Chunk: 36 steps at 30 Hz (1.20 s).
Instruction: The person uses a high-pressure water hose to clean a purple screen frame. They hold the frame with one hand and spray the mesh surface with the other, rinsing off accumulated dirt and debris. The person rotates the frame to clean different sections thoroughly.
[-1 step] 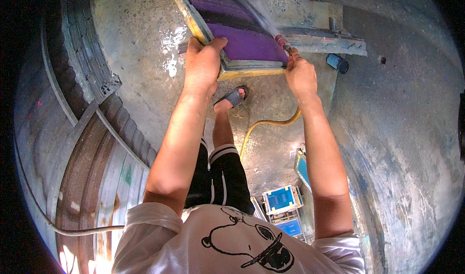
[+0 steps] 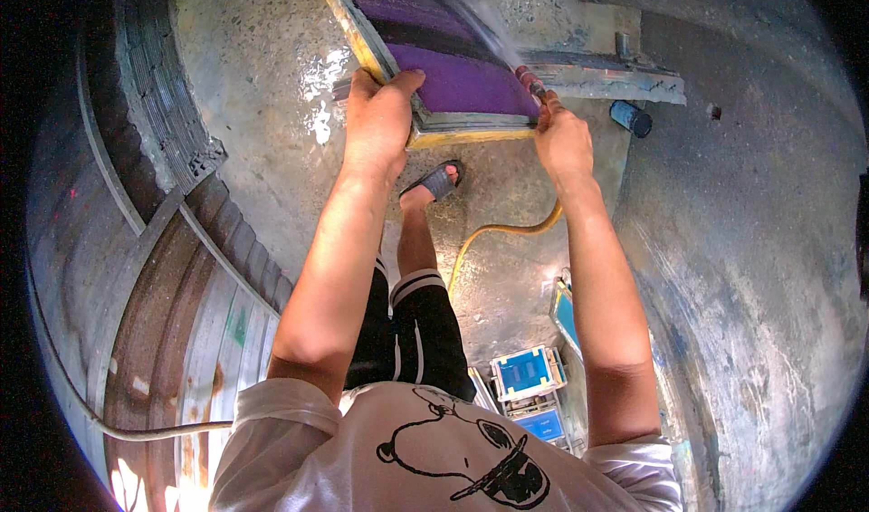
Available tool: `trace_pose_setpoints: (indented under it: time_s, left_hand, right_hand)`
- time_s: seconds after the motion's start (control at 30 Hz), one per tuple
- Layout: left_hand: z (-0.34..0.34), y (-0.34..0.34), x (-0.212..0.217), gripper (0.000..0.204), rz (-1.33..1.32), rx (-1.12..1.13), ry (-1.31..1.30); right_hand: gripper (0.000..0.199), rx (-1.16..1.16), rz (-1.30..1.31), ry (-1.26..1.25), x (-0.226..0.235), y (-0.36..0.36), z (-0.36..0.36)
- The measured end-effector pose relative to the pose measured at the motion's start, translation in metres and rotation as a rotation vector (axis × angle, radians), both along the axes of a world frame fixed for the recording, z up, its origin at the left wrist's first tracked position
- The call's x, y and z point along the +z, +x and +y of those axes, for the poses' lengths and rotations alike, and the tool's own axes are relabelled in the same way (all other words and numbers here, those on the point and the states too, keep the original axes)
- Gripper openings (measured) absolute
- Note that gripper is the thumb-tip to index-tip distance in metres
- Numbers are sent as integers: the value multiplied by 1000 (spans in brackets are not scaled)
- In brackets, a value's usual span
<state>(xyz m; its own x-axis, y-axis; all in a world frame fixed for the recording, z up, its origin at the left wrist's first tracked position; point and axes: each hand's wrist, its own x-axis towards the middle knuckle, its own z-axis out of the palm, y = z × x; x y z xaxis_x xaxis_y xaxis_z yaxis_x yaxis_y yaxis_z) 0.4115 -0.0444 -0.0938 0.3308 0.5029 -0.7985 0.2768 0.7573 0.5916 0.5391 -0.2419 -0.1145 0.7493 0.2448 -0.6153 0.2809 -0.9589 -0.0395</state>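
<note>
A screen-printing frame (image 2: 471, 138) with purple mesh (image 2: 471, 82) is tilted in front of me, its wooden edges stained yellow. My left hand (image 2: 380, 118) grips the frame's near left corner, thumb over the rim. By the near right corner, my right hand (image 2: 563, 141) is wrapped round a reddish spray nozzle (image 2: 529, 81). A pale jet of water (image 2: 486, 34) leaves it toward the far end of the mesh. Below that hand a yellow hose (image 2: 507, 229) curves down to the floor; its join to the nozzle is hidden.
Wet concrete floor (image 2: 262, 68) lies beneath. A ledge (image 2: 606, 84) runs right behind the frame, with a dark blue cylinder (image 2: 631, 119) near it. Several blue-meshed frames (image 2: 528, 373) stand by my right side. Corrugated metal sheets (image 2: 172, 313) line the left. My sandalled foot (image 2: 434, 182) is below the frame.
</note>
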Motion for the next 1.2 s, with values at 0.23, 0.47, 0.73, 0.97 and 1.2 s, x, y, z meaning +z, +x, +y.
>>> trace_pose_setpoints:
  time_s: [0.23, 0.47, 0.73, 0.97, 1.2]
  left_hand:
    - [1, 1, 3, 31, 1, -8, 12]
    - [1, -5, 1, 31, -13, 2, -11]
    - [-4, -1, 16, 23, -16, 104, -83]
    - [-5, -13, 12, 34, -45, 47, -88]
    - [-10, -18, -3, 35, -59, 8, -102]
  right_hand:
    - [40, 23, -15, 27, 0, 1, -5]
    - [39, -34, -1, 44, 12, -4, -26]
    - [37, -44, -22, 80, 39, -17, -22]
    - [35, 0, 103, 288, 132, -36, 18]
    - [33, 131, 78, 483, 172, -22, 51]
